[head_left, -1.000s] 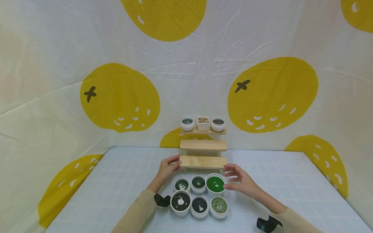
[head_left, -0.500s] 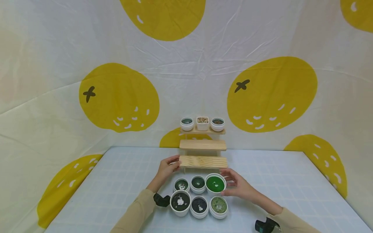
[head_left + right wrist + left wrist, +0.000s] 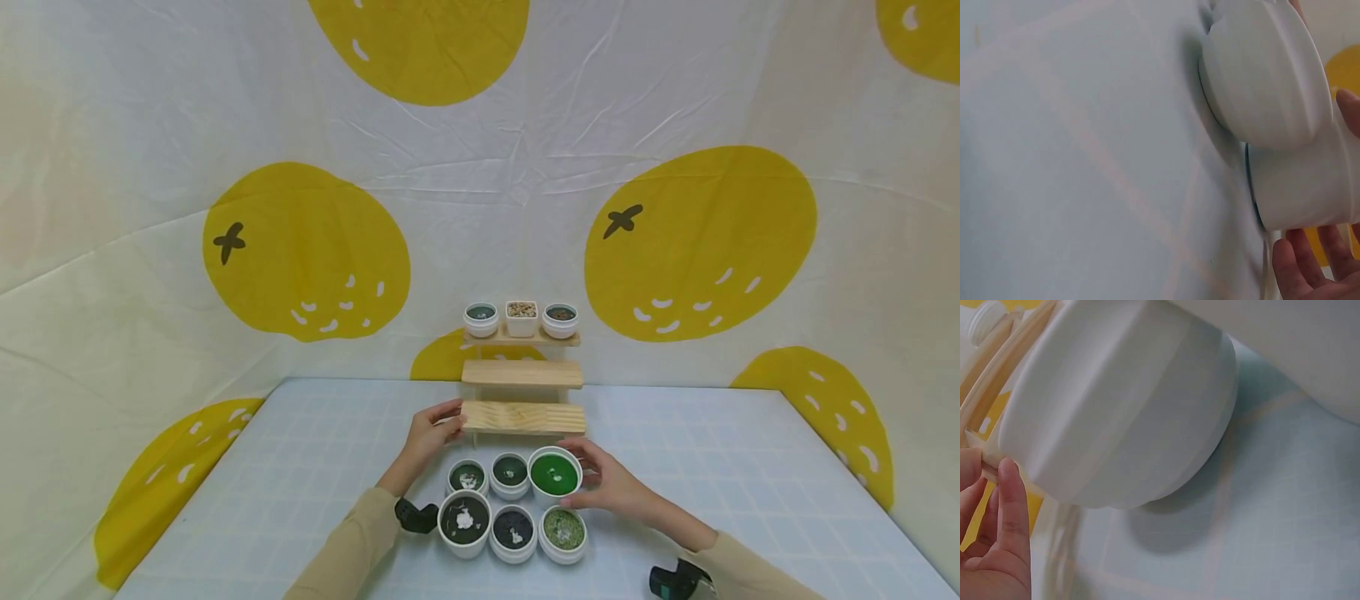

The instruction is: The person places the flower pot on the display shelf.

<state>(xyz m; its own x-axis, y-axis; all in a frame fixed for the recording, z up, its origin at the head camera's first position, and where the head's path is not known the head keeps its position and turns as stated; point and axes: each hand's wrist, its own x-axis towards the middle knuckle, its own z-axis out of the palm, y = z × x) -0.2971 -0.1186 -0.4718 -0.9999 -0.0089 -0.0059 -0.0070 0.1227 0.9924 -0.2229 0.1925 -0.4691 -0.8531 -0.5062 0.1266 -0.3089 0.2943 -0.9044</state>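
In the head view, my left hand (image 3: 429, 436) pinches the left end of the lowest step (image 3: 522, 417) of a wooden tiered stand. The left wrist view shows thumb and fingers (image 3: 1012, 500) on that wood edge. My right hand (image 3: 609, 482) curves round the right side of a white pot (image 3: 554, 473) with bright green contents, fingers behind it and thumb in front. From the right wrist, fingers (image 3: 1294, 262) and thumb lie along opposite sides of this white pot (image 3: 1300, 187). The pot stands on the table among several others, a speckled green pot (image 3: 564, 533) in front.
Near the left forearm stands a larger white pot with dark contents (image 3: 465, 518); a dark-filled pot (image 3: 513, 533) is beside it. Two smaller pots sit behind. Three small containers, including a square one (image 3: 522, 318), occupy the stand's top step. A fruit-print cloth (image 3: 495, 183) hangs behind.
My right hand has moved left and closed in round the green-filled pot, fingers passing behind it. The left hand keeps its hold on the stand, and the pots have not moved.
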